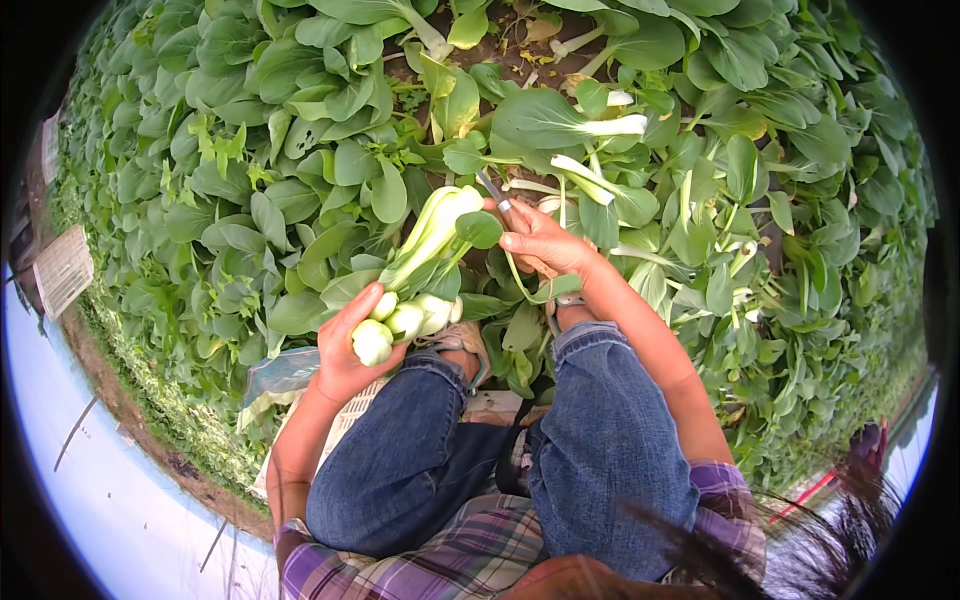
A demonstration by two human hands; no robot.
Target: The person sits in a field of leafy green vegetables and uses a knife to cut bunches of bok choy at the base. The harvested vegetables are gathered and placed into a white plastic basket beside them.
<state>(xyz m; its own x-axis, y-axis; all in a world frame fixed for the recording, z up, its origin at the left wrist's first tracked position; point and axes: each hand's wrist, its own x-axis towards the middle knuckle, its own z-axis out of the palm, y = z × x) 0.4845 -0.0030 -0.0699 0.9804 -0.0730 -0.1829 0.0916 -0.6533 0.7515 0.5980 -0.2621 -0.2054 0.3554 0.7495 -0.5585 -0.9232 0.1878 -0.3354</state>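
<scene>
My left hand (346,346) grips several heads of bok choy (405,319), their pale stem ends bunched beside my left knee. Another head of bok choy (442,217) lies with its pale base up between my hands; what supports it is partly hidden. My right hand (551,244) is closed around a small knife (493,189), whose blade points up and to the left. A thin leaf stalk (517,277) hangs just below the right fingers, and whether they hold it I cannot tell. Cut leaves with white stalks (615,126) lie on the plants beyond my right hand.
Dense leafy plants (217,157) surround me, with bare soil (517,45) showing ahead. A plastic bag (281,375) and a pale crate (352,412) are beside my left leg. Another crate (64,271) stands at the far left. A person (868,450) is far off at the right.
</scene>
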